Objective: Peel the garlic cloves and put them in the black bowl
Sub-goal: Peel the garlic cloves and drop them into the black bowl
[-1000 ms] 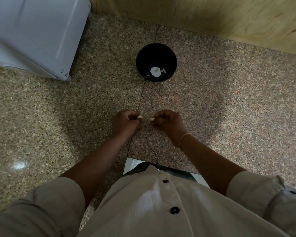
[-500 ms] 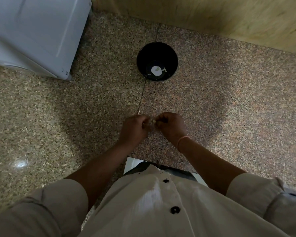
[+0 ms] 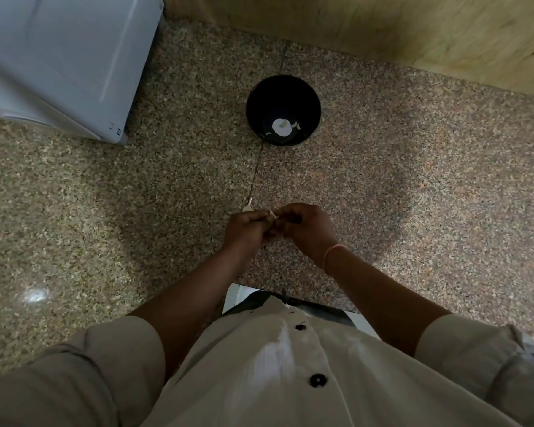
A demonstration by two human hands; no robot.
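On my head feed I am looking straight down at a speckled stone desk (image 3: pixel 413 180), with the person's pale buttoned shirt (image 3: pixel 259 380) filling the bottom of the picture. Both forearms reach forward and meet over the middle of the desk.

The left hand (image 3: pixel 246 230) has its fingers curled in, clenched round a garlic clove (image 3: pixel 272 214). Only a small pale edge of the clove shows between the two hands. A pale sliver (image 3: pixel 248 206) sticks up out of the top of this hand, over the dark seam in the stone.

The right hand (image 3: pixel 306 229) is curled too. Its fingertips press in against the left hand and pinch the same clove from the other side. A pink band (image 3: pixel 333 252) sits on that wrist.

The black bowl (image 3: pixel 256 100) stands upright on the desk well beyond the hands, on the same seam. At its bottom lies a white lump (image 3: pixel 280 127) with a few small pale scraps beside it. I cannot tell from here whether the lump is a whole clove.

A white appliance (image 3: pixel 59 57) takes up the far left corner. A wooden panel (image 3: pixel 383 26) runs along the back edge of the desk.
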